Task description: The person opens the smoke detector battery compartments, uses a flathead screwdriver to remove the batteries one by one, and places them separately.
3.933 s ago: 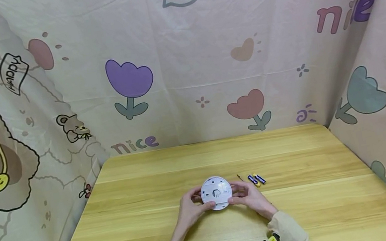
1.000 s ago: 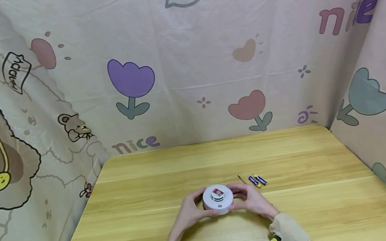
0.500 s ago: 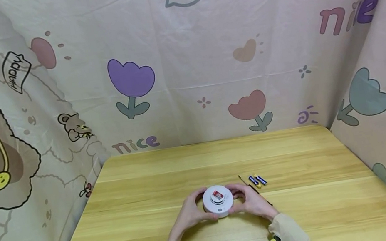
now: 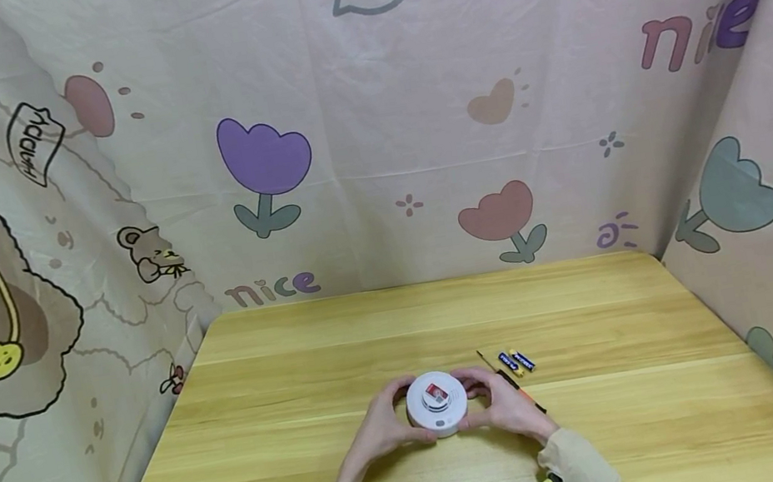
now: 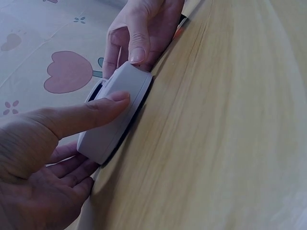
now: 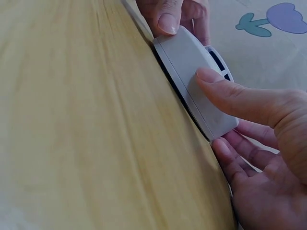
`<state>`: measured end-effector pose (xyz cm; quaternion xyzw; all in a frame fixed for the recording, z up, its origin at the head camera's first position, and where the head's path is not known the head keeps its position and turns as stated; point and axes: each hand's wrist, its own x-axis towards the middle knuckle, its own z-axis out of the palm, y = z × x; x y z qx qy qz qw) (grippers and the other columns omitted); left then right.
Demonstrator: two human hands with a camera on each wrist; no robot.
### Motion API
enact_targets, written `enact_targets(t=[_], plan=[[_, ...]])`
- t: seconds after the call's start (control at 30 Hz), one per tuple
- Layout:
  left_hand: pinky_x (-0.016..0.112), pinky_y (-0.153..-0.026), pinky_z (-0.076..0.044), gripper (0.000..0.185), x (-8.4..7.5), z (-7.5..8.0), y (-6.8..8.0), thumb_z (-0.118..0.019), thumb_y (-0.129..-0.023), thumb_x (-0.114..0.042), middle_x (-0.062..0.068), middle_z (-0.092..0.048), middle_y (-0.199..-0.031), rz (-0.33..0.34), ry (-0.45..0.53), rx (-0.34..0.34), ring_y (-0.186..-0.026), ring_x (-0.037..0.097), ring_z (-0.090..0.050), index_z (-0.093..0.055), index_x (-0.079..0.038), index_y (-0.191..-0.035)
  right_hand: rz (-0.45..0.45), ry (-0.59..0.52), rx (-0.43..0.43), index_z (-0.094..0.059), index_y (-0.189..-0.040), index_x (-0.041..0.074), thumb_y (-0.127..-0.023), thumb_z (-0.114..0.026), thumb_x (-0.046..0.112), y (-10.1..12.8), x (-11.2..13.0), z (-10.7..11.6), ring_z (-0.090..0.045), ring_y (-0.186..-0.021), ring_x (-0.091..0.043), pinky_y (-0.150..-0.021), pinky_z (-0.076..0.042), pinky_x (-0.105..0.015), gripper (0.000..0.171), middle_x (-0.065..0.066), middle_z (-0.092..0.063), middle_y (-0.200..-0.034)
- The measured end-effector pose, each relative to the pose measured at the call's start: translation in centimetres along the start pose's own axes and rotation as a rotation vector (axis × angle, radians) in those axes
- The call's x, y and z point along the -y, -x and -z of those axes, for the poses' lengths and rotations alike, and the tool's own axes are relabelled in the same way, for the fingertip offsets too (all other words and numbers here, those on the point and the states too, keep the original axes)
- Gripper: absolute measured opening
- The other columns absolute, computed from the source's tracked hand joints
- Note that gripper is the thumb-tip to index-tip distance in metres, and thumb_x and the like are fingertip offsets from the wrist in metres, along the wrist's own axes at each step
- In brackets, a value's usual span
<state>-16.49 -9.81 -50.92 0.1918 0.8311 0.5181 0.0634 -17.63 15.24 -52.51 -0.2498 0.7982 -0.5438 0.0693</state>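
we've got the round white detector (image 4: pixel 437 404) flat on the wooden table (image 4: pixel 610 408), near the front edge and about mid-width, with both hands cupped round it. the left hand (image 4: pixel 378 428) grips its left side, thumb laid along the rim (image 5: pixel 103 108) and fingers tucked low against the table. the right hand (image 4: pixel 505 406) mirrors it, thumb pressing the side wall (image 6: pixel 211 79) and fingers curled in under the edge. so both are grasping the housing, neither released.

to our eye it's a hard plastic shell, stiff and probably light, likely hollow in part. the smooth curved wall looks a bit slippery, so we'd say the rim is the place to take it, opposite sides, as we do here. the raised centre with its red mark (image 4: pixel 436 391) and the slots around it look like the delicate part; we'd keep pressure off that.

just right of the right hand lie two small batteries (image 4: pixel 516 361) and a thin dark tool (image 4: pixel 511 381), partly hidden behind the fingers.
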Motion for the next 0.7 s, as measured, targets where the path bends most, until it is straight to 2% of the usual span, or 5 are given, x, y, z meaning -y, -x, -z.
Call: enact_targets(t=[0.27, 0.4, 0.57, 0.63, 0.7], plan=[[0.06, -0.119, -0.037, 0.096, 0.0, -0.1, -0.1, -0.095, -0.062, -0.011, 0.025, -0.056, -0.142, -0.004, -0.009, -0.001, -0.135, 0.042, -0.052, -0.045, 0.007, -0.142, -0.006, -0.009, 0.005, -0.048, -0.142, -0.007, -0.073, -0.088, 0.008, 0.0, -0.1, 0.1, -0.06, -0.11, -0.013, -0.1, -0.054, -0.023, 0.081, -0.024, -0.059, -0.133], [0.062, -0.119, -0.034, 0.1, -0.1, 0.3, -0.1, -0.094, -0.064, -0.013, 0.026, -0.053, -0.145, -0.005, -0.013, 0.028, -0.136, 0.043, -0.049, -0.041, 0.009, -0.145, 0.009, -0.035, 0.015, -0.044, -0.143, -0.01, -0.074, -0.086, 0.008, 0.0, 0.3, 0.2, -0.061, -0.112, -0.019, -0.102, -0.054, -0.025, 0.083, -0.027, -0.058, -0.133], [0.061, -0.121, -0.031, 0.1, -0.3, 2.0, -0.2, -0.091, -0.069, -0.012, 0.028, -0.049, -0.149, 0.007, 0.045, 0.12, -0.139, 0.045, -0.046, -0.035, 0.01, -0.149, 0.032, -0.08, -0.014, -0.039, -0.145, -0.013, -0.078, -0.083, 0.007, 0.5, 1.0, 1.2, -0.061, -0.114, -0.036, -0.104, -0.056, -0.032, 0.083, -0.035, -0.051, -0.136], [0.061, -0.121, -0.031, 0.096, -0.4, 2.9, -0.2, -0.089, -0.073, -0.01, 0.031, -0.046, -0.15, 0.01, 0.063, 0.143, -0.14, 0.047, -0.045, -0.035, 0.01, -0.149, 0.039, -0.065, -0.061, -0.041, -0.144, -0.012, -0.081, -0.082, 0.008, 0.7, 1.0, 1.7, -0.062, -0.111, -0.037, -0.101, -0.057, -0.031, 0.078, -0.035, -0.05, -0.136], [0.061, -0.121, -0.031, 0.092, -0.4, 3.8, -0.3, -0.087, -0.076, -0.011, 0.033, -0.045, -0.15, 0.006, 0.062, 0.139, -0.139, 0.049, -0.044, -0.035, 0.011, -0.149, 0.06, -0.055, -0.123, -0.045, -0.142, -0.01, -0.084, -0.079, 0.007, 0.9, 0.8, 2.3, -0.064, -0.107, -0.036, -0.098, -0.058, -0.029, 0.07, -0.034, -0.053, -0.132]])
